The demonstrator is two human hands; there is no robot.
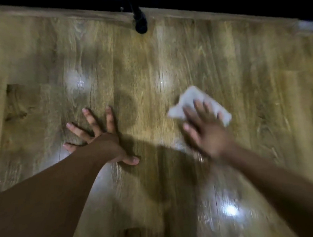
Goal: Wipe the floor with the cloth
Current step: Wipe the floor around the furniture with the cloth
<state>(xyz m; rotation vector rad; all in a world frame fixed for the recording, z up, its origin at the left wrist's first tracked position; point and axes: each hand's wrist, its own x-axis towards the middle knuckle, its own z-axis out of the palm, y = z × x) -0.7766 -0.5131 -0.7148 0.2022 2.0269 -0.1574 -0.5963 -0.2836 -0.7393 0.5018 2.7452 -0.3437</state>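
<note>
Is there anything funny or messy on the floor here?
Only one small thing: a whitish sparkly speck on the floor beyond the left hand, unlike the wood around it. Too blurry to tell whether it is water or a scratch. The cloth under the right hand lies well to its right.

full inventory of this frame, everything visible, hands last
floor: one, brown wood planks, fills most of the view
cloth: one, white, on the floor right of centre, partly under the right hand
black post: one, black, top centre, standing at the floor's far edge; what it belongs to is unclear
dark strip: one, black, along the top edge
left hand: one, fingers spread flat on the floor, left of centre
right hand: one, blurred, fingers straight, pressing on the cloth
</note>
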